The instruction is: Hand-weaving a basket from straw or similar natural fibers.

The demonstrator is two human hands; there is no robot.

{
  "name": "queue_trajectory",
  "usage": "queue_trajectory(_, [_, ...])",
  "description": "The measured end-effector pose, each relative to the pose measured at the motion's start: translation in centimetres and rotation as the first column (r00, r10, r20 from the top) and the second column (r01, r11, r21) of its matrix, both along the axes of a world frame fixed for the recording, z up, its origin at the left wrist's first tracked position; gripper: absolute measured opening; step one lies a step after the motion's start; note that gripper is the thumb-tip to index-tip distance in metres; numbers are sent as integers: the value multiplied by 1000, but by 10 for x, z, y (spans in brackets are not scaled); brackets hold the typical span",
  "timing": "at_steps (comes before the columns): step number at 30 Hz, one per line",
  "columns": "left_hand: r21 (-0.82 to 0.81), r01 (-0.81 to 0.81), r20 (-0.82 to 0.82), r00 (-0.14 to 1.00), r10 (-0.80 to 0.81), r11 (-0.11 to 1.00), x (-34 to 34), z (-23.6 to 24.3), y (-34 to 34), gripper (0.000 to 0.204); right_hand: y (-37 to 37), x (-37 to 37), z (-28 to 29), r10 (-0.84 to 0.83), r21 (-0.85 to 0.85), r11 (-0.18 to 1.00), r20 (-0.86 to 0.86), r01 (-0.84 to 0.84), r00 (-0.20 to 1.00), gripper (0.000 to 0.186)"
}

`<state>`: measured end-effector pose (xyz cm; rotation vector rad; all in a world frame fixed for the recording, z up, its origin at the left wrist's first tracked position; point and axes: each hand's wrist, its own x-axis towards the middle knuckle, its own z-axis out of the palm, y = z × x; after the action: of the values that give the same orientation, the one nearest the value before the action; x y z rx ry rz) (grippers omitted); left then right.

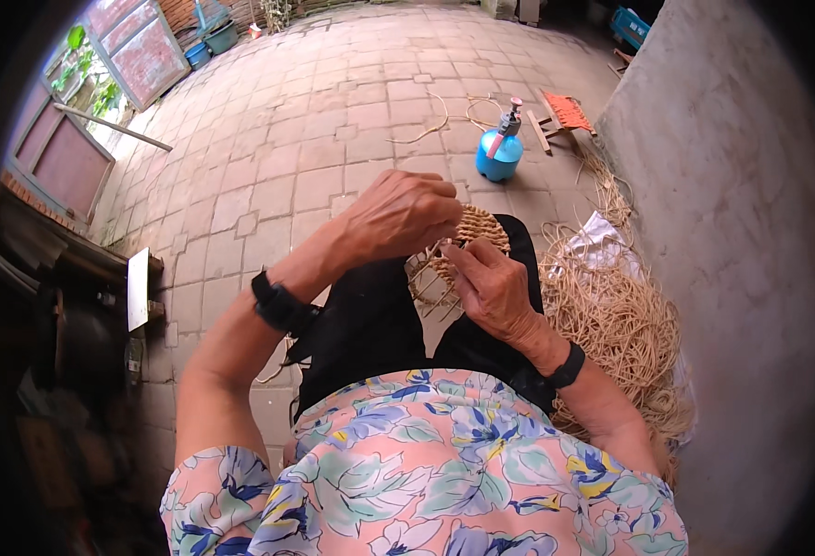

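Note:
A round woven piece of straw-coloured cord rests over my lap between my knees, with loose cord ends sticking out at its near side. My right hand is closed at its near edge, thumb and forefinger pinched on the weave. Just above and to the left, my left hand is raised with curled fingers, close to the piece's left edge. Its fingertips are turned away, so I cannot make out what they pinch. Both hands partly cover the weaving.
A big heap of loose cord lies by my right leg, against a concrete wall. Ahead on the paving stand a blue pump sprayer and a small stool with an orange seat. A white board stands at left.

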<state>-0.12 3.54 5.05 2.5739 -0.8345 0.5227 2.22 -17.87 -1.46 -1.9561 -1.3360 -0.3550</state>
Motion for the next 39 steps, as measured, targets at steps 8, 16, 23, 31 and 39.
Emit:
queue_trajectory(8, [-57, -60, -82, 995, 55, 997, 27, -28, -1, 9, -2, 1, -4, -39, -69, 996, 219, 55, 975, 44])
queue_trajectory(16, [-95, -94, -128, 988, 81, 991, 26, -40, 3, 10, 6, -5, 3, -28, -153, 986, 269, 72, 963, 42])
queue_trajectory(23, [-364, -321, -15, 941, 339, 875, -6, -37, -5, 6, 7, -14, 8, -22, -313, 949, 44, 35, 999, 39])
queue_trajectory(31, [-289, -382, -129, 924, 360, 878, -62, -71, -7, 13, 18, -4, 34, -105, -210, 940, -927, -268, 359, 30])
queue_trajectory(39, [-215, -384, 90, 908, 410, 898, -67, -83, -12, 23, 21, 10, 13, 25, 36, 991, -996, -126, -90, 9])
